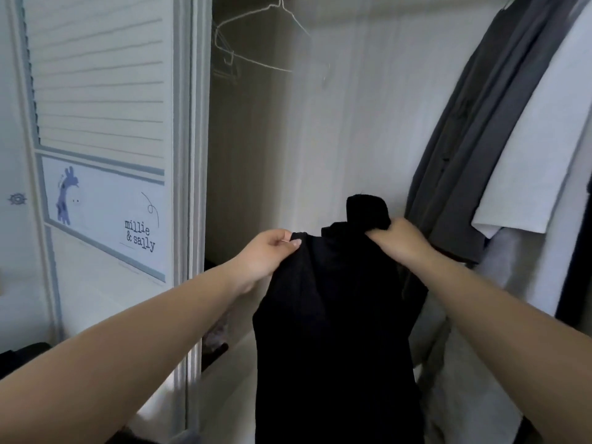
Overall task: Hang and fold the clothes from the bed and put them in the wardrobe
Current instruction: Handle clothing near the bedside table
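Forearms: both reach in from 7 and 5 o'clock toward the middle of the view, bare, meeting at the garment.
Black garment [336, 315]: hangs at 6 o'clock, in front of the open wardrobe, held up by its top edge; its lower part runs out of view.
Left hand [272, 254]: at about 9 o'clock of the garment's top, thumb and fingers pinching one shoulder corner of the fabric.
Right hand [400, 238]: at 2 o'clock of the garment, fist clenched round a bunched fold, a thick lump of cloth sticking up above the knuckles.
Hanging clothes [480, 139]: grey and white pieces at 3 o'clock, just beside the right hand.
Wire hanger [259, 36]: bare, at 12 o'clock, well above and behind the hands.
Wardrobe door [102, 123]: louvred, at 9 o'clock, with a printed sticker [105, 216] on its lower panel.
Step in hand: likely spreading the garment for hanging.
Doing it well: shake out the bunched fold on the right so both shoulders lie level, then bring the free hanger down before letting either corner go.
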Available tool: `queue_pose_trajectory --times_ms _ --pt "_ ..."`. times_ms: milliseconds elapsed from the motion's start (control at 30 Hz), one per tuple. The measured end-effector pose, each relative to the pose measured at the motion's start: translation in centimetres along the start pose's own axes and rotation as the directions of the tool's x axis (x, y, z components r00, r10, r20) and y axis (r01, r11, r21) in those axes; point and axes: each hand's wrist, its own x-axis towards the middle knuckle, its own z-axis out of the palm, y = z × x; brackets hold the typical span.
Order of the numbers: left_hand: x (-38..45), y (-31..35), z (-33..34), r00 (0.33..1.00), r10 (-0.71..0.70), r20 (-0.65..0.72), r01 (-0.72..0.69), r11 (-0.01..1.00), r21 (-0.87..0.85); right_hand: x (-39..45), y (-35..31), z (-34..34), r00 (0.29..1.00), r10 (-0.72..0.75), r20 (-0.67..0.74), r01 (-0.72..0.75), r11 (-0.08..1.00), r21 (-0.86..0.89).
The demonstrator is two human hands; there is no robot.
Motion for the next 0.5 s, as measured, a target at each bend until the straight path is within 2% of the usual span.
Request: queue_pose_trajectory --times_ms 33,100,167,233,300,367,500 --pt "1.1 0.6 0.0 1.0 0.023 -0.013 -0.023 1.0 -0.016 1.3 -0.1 0.1 0.999 -0.031 0.034 0.034 0.996 -0.079" --pt "3.4 1.8 0.3 0.997 0.064 -0.037 -0.066 0.997 -0.034 3.7 -0.4 0.1 0.983 -0.156 0.094 0.165 0.981 -0.097" --pt "5.3 3.2 0.3 0.992 0.118 -0.045 -0.118 0.993 0.009 5.2 -1.3 -0.2 0.933 -0.296 0.205 0.287 0.955 0.075" --pt "7.1 4.8 0.2 0.986 0.166 -0.026 -0.164 0.985 0.061 6.5 -2.6 -0.5 0.863 -0.394 0.315 0.332 0.914 0.235" --pt "8.4 6.0 0.1 0.98 0.197 -0.005 -0.195 0.974 0.118 7.6 -3.9 -0.1 0.822 -0.436 0.366 0.386 0.9 0.203" --pt "9.7 6.7 0.2 0.974 0.224 -0.007 -0.221 0.966 0.135 8.8 -5.0 0.8 0.826 -0.468 0.313 0.457 0.882 0.114" --pt "11.9 7.4 -0.9 0.949 0.298 -0.103 -0.288 0.952 0.101 11.6 -6.0 1.9 0.857 -0.504 0.108 0.508 0.861 -0.006"
